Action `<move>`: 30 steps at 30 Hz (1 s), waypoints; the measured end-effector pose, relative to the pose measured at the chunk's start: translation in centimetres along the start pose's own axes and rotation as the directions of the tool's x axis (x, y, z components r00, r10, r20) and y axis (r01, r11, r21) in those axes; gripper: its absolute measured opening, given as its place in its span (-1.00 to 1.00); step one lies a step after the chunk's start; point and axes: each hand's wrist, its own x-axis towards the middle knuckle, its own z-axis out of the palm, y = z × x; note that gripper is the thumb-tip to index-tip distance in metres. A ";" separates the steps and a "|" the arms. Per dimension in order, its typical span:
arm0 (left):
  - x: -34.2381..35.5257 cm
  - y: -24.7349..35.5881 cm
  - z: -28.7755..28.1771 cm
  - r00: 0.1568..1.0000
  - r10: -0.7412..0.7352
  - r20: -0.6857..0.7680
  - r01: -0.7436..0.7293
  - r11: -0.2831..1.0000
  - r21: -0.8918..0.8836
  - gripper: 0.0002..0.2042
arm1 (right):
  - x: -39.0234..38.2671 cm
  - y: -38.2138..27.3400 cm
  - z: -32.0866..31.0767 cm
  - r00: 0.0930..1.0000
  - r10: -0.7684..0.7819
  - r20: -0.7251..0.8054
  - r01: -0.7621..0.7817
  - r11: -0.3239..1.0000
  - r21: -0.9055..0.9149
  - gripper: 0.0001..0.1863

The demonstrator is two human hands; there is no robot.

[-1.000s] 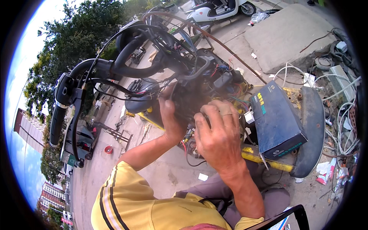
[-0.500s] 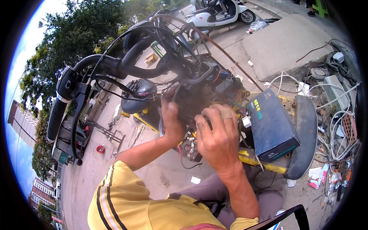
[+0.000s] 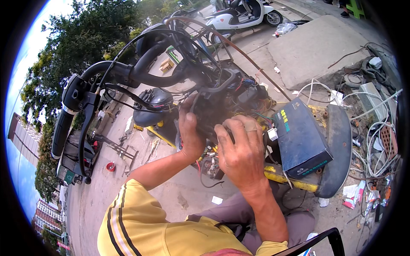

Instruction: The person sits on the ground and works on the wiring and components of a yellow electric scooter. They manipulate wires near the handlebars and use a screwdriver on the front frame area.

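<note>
A stripped scooter front with black handlebars (image 3: 158, 64), a brake lever and tangled cables fills the middle. My left hand (image 3: 190, 130) is closed round the left edge of a dark part (image 3: 213, 111) below the handlebars, its fingers partly hidden behind it. My right hand (image 3: 239, 155) has bent fingertips on the lower right of that part, closed on it; the part's exact shape is unclear. Loose coloured wires and connectors (image 3: 209, 162) hang below and around both hands. A dark blue box (image 3: 303, 136) lies on the yellow frame (image 3: 290, 183) right of my right hand.
A white scooter (image 3: 239, 17) stands behind, near a concrete slab (image 3: 311, 51). White cables, a brick and scraps (image 3: 376, 162) litter the right. A red bucket (image 3: 110, 167) and metal frame sit at left. A person's foot (image 3: 344, 13) shows at top right, beside a green stool.
Over the last second the whole view has shifted slightly, with the box and scooter appearing a little further left. Both my hands stay on the dark part with little visible movement.
</note>
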 end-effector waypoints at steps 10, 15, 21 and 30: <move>-0.1 -0.2 -0.6 0.999 0.040 -0.010 -0.038 0.995 0.094 -0.23 | -0.1 -0.1 -0.1 0.998 0.056 -0.019 -0.056 0.998 0.032 -0.56; 0.0 -0.1 -0.6 0.999 0.045 -0.017 -0.043 0.994 0.102 -0.21 | -0.2 -0.1 0.0 0.996 0.084 -0.024 -0.083 0.995 0.060 -0.59; 0.0 -0.1 -0.6 0.999 0.035 0.006 -0.036 0.997 0.071 -0.23 | -0.3 0.1 0.1 0.996 0.089 -0.022 -0.087 0.993 0.080 -0.59; 0.0 -0.5 -0.9 0.996 0.087 -0.015 -0.084 0.985 0.153 -0.28 | -0.4 0.2 -0.2 0.996 0.083 -0.011 -0.082 0.994 0.065 -0.55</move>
